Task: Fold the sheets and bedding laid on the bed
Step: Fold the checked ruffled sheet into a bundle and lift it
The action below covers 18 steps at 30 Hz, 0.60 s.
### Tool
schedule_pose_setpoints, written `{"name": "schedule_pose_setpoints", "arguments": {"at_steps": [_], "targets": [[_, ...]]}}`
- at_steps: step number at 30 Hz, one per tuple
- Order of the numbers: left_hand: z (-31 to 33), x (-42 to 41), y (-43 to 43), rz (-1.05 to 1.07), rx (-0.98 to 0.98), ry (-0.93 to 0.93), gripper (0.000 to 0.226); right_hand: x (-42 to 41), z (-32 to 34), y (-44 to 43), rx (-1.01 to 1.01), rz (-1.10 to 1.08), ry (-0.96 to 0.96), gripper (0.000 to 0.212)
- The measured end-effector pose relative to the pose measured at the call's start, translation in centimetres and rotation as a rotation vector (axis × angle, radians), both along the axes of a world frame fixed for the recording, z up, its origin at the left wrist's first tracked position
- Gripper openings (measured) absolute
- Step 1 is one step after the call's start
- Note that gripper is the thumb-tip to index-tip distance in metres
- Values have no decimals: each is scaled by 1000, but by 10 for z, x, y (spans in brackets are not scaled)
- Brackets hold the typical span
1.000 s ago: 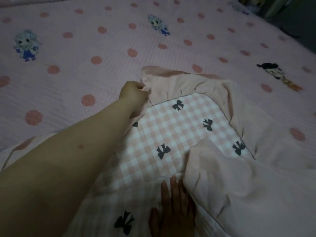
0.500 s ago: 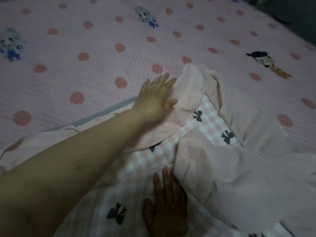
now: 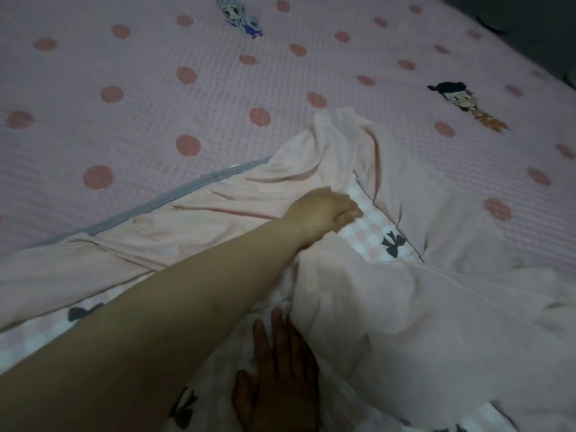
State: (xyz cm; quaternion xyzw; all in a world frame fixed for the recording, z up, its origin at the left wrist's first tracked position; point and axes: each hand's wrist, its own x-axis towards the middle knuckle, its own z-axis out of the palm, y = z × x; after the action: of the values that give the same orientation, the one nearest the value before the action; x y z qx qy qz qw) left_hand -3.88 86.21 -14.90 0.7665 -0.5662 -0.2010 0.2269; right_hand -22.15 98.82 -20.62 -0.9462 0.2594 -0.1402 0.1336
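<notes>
A pink-and-white checked quilt (image 3: 371, 235) with black bows and a wide plain pink frill (image 3: 442, 310) lies crumpled on the bed, with the frill turned over most of the checked face. My left hand (image 3: 324, 213) reaches across it, fingers curled over the frill's edge where it meets the checked cloth. My right hand (image 3: 277, 375) lies flat near the bottom edge, its straight fingers pressing the checked cloth beside a fold of frill.
Underneath is a pink bed sheet (image 3: 156, 98) with red dots and small cartoon figures (image 3: 467, 104). A grey-blue hem (image 3: 187, 188) runs along the quilt's left edge. The bed's edge and a dark floor (image 3: 530, 23) show at the top right.
My left hand let go of the frill's corner, spread flat on it, then slid right and toward me and curled at the frill's edge. The frill now covers more checked cloth. My right hand stayed.
</notes>
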Motion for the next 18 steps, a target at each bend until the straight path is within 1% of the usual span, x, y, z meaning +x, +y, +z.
{"name": "schedule_pose_setpoints", "arguments": {"at_steps": [1, 3, 4, 5, 7, 8, 9, 10, 12, 13, 15, 17, 18], "targets": [[-1, -1, 4, -5, 26, 37, 36, 0, 0, -1, 12, -5, -13, 62], [2, 3, 20, 65, -58, 62, 39, 1, -3, -3, -8, -12, -62, 51], [3, 5, 32, 96, -101, 12, 44, 1, -4, -3, -32, -15, -64, 47], [7, 8, 50, 122, -81, -54, 48, 0, -5, -3, -51, -2, -56, 46], [4, 12, 92, 125, 92, -193, 50, 0, -5, -4, -81, 12, -35, 47], [1, 12, 122, 120, 204, -229, 57, 0, -3, -3, -100, 14, -23, 46], [2, 11, 150, 112, 281, -231, 70, 1, -3, -5, -118, 11, -15, 46], [6, 9, 185, 115, 307, -204, 84, 1, 0, -1, -122, 19, -3, 46], [19, 1, 236, 176, 242, -61, 106, 1, 2, -3, -152, 32, -1, 46], [26, -4, 260, 206, 249, 3, 111, 2, 0, -5, -170, 37, 4, 46], [40, -20, 300, 219, 344, 76, 116, 2, -1, -6, -173, 36, 14, 50], [54, -40, 328, 212, 448, 73, 118, 3, 1, -5, -172, 37, 23, 49], [58, -48, 342, 183, 481, 24, 114, 3, 4, -3, -157, 37, 34, 50]]}}
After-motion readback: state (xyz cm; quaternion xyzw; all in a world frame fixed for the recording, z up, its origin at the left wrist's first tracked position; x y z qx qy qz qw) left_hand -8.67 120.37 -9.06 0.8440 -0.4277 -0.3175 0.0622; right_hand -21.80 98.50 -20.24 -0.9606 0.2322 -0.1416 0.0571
